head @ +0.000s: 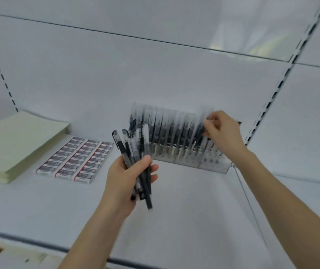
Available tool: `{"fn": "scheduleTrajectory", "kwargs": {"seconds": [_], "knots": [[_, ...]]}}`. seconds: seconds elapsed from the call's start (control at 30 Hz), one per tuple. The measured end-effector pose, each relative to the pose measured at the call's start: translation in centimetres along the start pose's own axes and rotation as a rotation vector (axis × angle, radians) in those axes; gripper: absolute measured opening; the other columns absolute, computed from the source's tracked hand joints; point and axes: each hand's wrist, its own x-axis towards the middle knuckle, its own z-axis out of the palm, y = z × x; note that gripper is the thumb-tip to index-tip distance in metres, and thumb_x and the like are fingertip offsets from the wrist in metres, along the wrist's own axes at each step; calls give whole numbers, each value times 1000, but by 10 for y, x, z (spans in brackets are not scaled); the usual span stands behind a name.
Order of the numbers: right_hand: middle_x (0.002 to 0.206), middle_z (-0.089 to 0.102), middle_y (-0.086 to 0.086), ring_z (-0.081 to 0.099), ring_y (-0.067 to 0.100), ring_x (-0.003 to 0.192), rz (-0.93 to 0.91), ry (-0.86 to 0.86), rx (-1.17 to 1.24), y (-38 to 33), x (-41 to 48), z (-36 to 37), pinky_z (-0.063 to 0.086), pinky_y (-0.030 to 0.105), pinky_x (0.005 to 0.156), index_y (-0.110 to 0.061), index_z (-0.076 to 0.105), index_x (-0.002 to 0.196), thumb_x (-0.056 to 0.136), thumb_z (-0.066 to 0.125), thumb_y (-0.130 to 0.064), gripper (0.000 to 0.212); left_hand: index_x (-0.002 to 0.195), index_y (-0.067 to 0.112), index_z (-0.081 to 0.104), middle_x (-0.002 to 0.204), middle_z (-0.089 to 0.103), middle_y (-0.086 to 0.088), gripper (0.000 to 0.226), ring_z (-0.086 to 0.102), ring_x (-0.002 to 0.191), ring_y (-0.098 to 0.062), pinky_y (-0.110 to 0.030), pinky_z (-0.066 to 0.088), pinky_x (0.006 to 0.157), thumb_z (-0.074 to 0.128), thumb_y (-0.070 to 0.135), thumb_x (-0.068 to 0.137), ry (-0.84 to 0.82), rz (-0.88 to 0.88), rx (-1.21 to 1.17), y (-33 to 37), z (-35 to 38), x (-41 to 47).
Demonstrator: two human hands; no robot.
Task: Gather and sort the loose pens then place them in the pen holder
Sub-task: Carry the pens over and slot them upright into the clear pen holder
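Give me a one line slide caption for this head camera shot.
Left hand grips a bundle of pens while right hand slots one into the pen holder.

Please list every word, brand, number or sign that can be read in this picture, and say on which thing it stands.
No text can be read here.
Small boxes in rows on the shelf: dark printed labels, too small and blurred to read.
Pens in the left hand: any print on the bunch of pens is too blurred.
Pen holder by the right hand: motion blur, no legible label.
Pale green paper stack: no print visible.
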Motion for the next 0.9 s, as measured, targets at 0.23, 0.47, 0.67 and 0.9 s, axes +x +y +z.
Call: {"fn": "scheduleTrajectory", "kwargs": {"seconds": [0.23, 0.47, 0.67, 0.9], "knots": [[83, 64, 12, 66, 30, 80, 92, -38, -103, 4, -2, 21, 52, 47, 81, -12, 52, 90, 93, 51, -19, 8, 90, 2, 59, 62, 69, -2, 6, 68, 60, -12, -24, 56, 52, 58, 3, 84, -144, -14, 20, 10, 1, 20], [82, 68, 3, 66, 14, 77, 119, 76, -12, -16, -32, 12, 48, 22, 71, -13, 64, 92, 88, 60, -25, 14, 92, 5, 58, 66, 70, -1, 10, 70, 63, -15, -24, 55, 53, 59, 2, 82, -237, -24, 39, 12, 0, 20], [71, 70, -6, 65, 2, 67, 128, -136, 277, -69, -76, 12, 50, 15, 62, -24, 68, 77, 80, 64, -36, 13, 96, 8, 59, 77, 72, -3, 17, 71, 67, -18, -27, 57, 56, 61, 0, 81, -335, -38, 105, 5, 4, 12], [59, 68, -5, 64, 7, 57, 263, 0, 412, -64, -78, 2, 52, 19, 55, -12, 65, 73, 87, 60, -16, 15, 89, 4, 57, 80, 70, -13, 9, 72, 71, -22, -32, 59, 60, 57, -4, 84, -326, -94, 132, -1, -1, 10]]}}
